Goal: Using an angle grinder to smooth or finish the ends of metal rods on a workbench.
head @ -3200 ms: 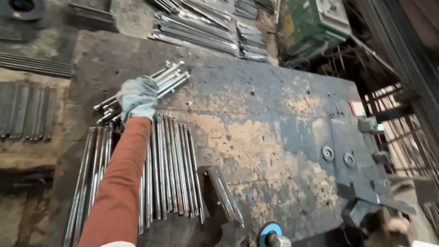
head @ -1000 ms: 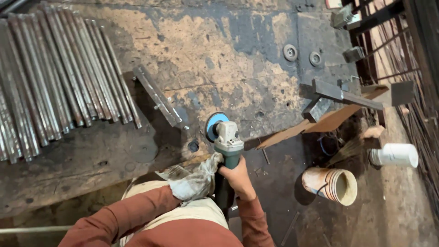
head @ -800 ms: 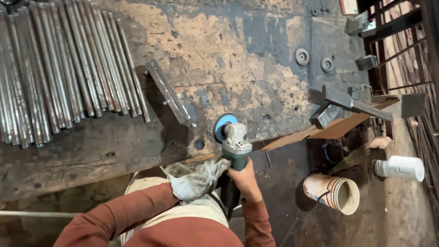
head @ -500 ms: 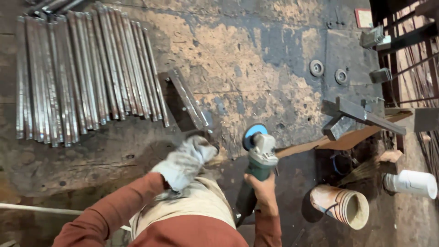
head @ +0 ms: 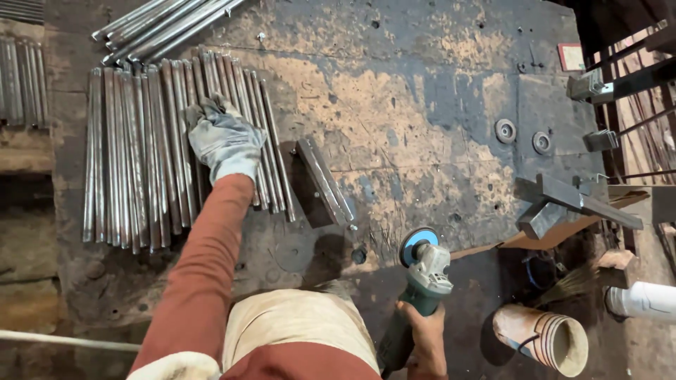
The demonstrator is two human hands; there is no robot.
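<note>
Gloved left hand (head: 224, 138) on steel rods (head: 141, 155), right hand (head: 422, 334) gripping grinder (head: 422, 271)

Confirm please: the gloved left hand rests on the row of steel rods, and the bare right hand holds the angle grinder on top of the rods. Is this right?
Not quite. The head view shows the right hand holding the angle grinder off the steel rods, near the front edge of the worktable. The gloved left hand does rest on the rods.
</note>
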